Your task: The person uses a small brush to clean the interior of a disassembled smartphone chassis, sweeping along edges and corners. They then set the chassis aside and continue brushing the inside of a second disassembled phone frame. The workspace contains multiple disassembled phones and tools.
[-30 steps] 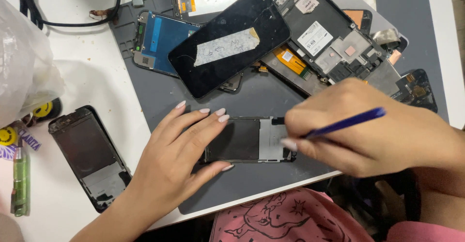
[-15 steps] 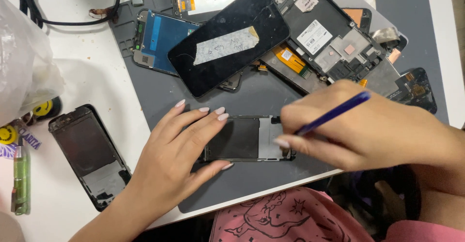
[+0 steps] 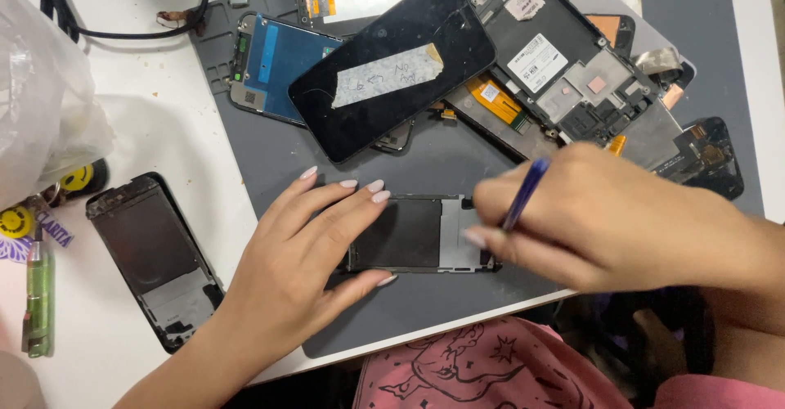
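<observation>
A small dark phone frame [image 3: 417, 233] lies flat on the grey work mat [image 3: 270, 155] near the table's front edge. My left hand [image 3: 307, 249] presses on its left end, fingers spread over it and the thumb below its lower edge. My right hand [image 3: 605, 217] covers the frame's right end and grips a blue pen-like tool [image 3: 523, 196], whose tip points down at the frame's right part. The tip itself is hidden by my fingers.
A pile of opened phones and screens lies at the back of the mat, topped by a black screen with a tape strip [image 3: 392, 65]. Another dark phone frame [image 3: 155, 258] lies on the white table at left, beside a plastic bag [image 3: 41, 98] and a green tube [image 3: 37, 294].
My right hand has shifted left over the frame's right end, and the blue tool has tilted more upright. My left hand has stayed on the frame.
</observation>
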